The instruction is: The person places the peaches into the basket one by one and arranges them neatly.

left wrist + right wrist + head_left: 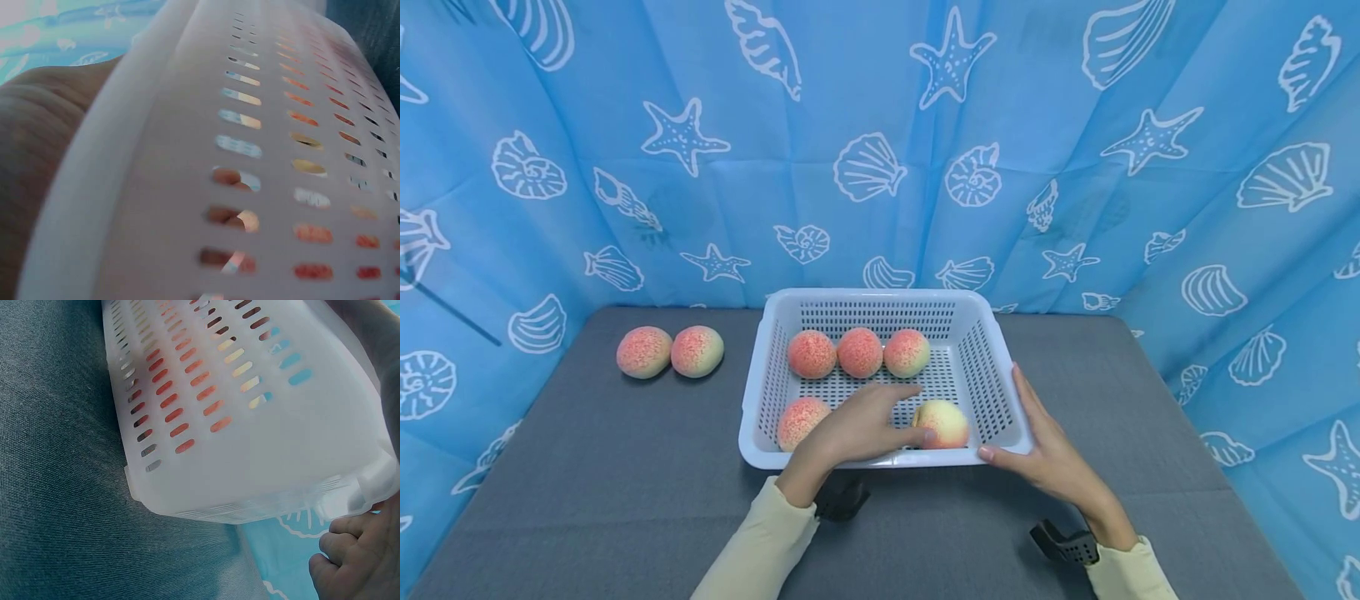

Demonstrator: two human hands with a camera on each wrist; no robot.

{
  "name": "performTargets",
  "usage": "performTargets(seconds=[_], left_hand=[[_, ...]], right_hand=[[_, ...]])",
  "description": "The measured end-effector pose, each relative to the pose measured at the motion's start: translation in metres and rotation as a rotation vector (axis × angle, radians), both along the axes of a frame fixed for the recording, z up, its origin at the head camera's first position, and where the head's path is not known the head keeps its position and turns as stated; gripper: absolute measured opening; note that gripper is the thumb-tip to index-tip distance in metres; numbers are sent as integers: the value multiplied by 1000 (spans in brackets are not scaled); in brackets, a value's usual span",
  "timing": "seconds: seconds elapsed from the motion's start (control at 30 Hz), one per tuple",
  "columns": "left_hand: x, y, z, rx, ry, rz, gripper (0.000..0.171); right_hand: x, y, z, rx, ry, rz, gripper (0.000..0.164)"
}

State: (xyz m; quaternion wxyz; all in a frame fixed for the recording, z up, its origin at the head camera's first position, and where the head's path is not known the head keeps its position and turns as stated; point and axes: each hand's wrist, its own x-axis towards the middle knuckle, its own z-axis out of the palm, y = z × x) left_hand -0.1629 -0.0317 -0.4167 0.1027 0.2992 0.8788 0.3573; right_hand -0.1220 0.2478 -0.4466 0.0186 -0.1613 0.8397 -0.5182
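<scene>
A white perforated plastic basket (752, 392) holds several peaches. Reaching over its front rim, my left hand (868, 423) has its thumb against a yellowish peach (946, 423) at the front right, while the index finger extends above that fruit. My right hand (1051, 446) grips the basket's front right corner, thumb at the front rim and fingers along the right side. Three red-pink peaches (860, 352) sit in a row at the back. Another peach (803, 421) lies front left, partly covered by the left hand. The right wrist view shows that hand's curled fingers (340, 550) beside the basket corner.
Two peaches (643, 352) lie side by side on the grey tabletop (587, 467), left of the basket. Behind and around the table hangs a blue curtain (820, 192) with white shells and starfish. Each wrist wears a black band (1067, 546).
</scene>
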Motion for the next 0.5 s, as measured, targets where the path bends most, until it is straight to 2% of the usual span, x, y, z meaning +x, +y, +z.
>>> performTargets(seconds=[0.2, 0.5], left_hand=[[8, -15, 3, 106, -62, 22, 70], [22, -38, 7, 237, -20, 87, 63]], right_hand=[[-1, 0, 0, -3, 8, 2, 118], [1, -1, 1, 9, 2, -11, 119]])
